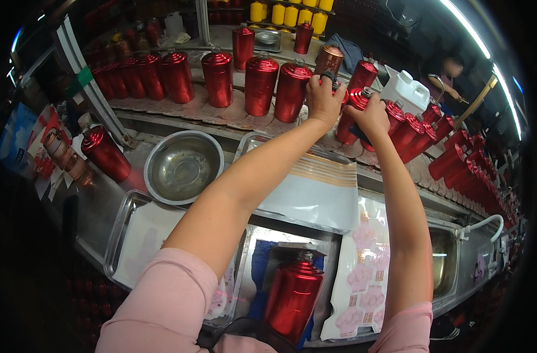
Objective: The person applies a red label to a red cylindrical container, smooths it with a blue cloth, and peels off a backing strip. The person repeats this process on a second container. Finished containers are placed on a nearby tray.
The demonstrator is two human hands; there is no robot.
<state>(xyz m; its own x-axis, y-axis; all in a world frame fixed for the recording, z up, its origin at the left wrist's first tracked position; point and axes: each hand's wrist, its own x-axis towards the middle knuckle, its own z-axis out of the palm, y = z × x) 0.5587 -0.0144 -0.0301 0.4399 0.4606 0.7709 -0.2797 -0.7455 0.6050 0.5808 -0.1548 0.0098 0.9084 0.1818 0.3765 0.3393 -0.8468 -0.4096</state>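
Both my arms stretch forward to a row of glossy red bottles on a slatted conveyor (pixel 233 103). My left hand (pixel 325 100) is at the neck of a red bottle (pixel 340 95) that it partly hides. Close on its right, my right hand (pixel 371 115) has its thumb and fingers around the top of another red bottle (pixel 347 130); something dark shows beneath the palm. A copper-coloured bottle (pixel 329 59) stands just behind my left hand. Nearest my body, a red bottle (pixel 295 291) lies on blue cloth (pixel 260 264) in a metal holder.
A steel bowl (pixel 184 167), trays with printed transfer sheets (pixel 365 273), and a striped sheet (pixel 312 198) cover the bench. Left stand a red bottle (pixel 105 153) and a metal post (pixel 85 84). At right are a white jug (pixel 405 92), a sink (pixel 442 260) and a co-worker (pixel 445 75).
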